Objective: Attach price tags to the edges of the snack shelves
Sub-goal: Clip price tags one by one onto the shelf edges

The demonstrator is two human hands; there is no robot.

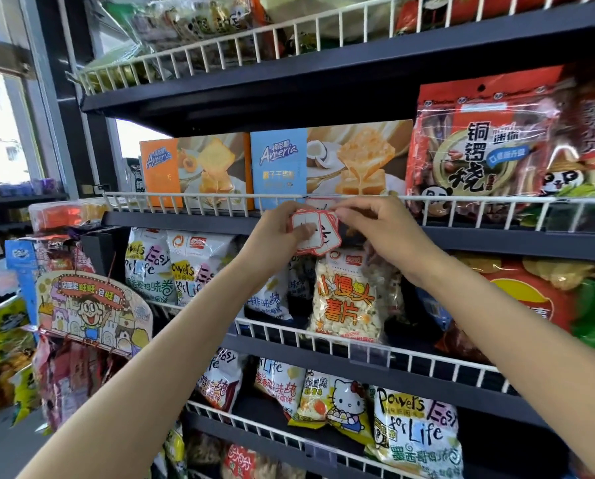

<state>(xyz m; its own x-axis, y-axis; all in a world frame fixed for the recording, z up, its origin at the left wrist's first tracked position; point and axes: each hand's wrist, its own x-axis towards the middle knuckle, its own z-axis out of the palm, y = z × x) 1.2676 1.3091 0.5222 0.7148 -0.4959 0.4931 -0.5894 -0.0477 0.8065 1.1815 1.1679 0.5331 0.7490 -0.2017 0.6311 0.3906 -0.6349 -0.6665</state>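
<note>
My left hand [282, 226] holds a small stack of red-bordered white price tags [318, 233] in front of the dark shelf edge [185, 221]. My right hand [375, 226] pinches the top tag of the stack at its upper right, fingers closed on it. Another red-and-white tag [318, 203] sits just above, behind the white wire rail [192, 197] of that shelf. Both hands are raised at the middle shelf, below the blue Ameria biscuit box [279, 167].
An orange Ameria box [161, 171] and red snack bags [479, 143] fill this shelf. Chip bags hang on lower shelves [358, 368] behind wire rails. A cartoon display stand [88, 305] stands at the left. The upper shelf [289, 74] overhangs above.
</note>
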